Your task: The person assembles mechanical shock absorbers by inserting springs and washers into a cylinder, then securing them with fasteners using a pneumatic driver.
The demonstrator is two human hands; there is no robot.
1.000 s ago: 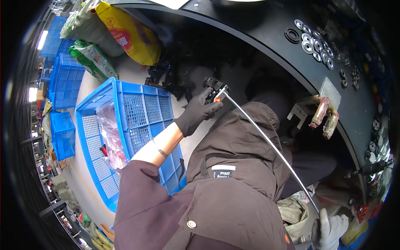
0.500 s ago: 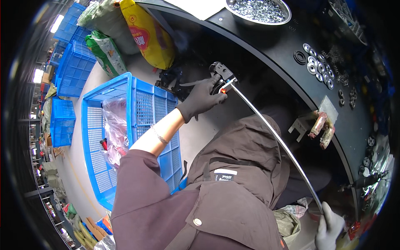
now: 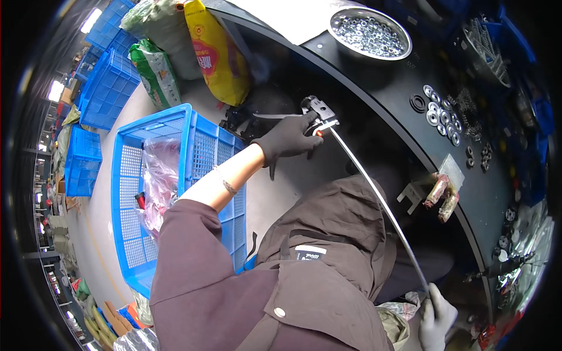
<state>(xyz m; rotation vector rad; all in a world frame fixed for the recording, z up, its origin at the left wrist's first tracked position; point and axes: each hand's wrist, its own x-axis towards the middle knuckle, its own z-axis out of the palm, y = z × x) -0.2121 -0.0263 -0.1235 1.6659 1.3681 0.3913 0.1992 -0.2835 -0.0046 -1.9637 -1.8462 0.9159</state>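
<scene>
My left hand [image 3: 289, 140], in a dark glove, grips a small black-and-silver metal mechanism [image 3: 321, 110] with a lever and a bit of orange-red by the fingers. A long thin silver metal rod [image 3: 379, 198] runs from that mechanism down to the right, across my lap. At its lower end my right hand [image 3: 437, 317], in a light grey glove, is closed around the rod. The rod's tip inside the right hand is hidden, and how it joins the mechanism is too small to tell.
A blue plastic crate [image 3: 188, 158] holding clear plastic bags stands at my left. The dark workbench [image 3: 398, 88] curves along the right, bearing a steel bowl [image 3: 332, 29] of small metal rings and loose washers [image 3: 443, 120]. A metal bracket [image 3: 451, 172] with taped handles projects from its edge.
My right hand has come left, closer to the left hand, and the rod between them looks shorter. Both hands keep their hold. The whole view has tilted slightly.
</scene>
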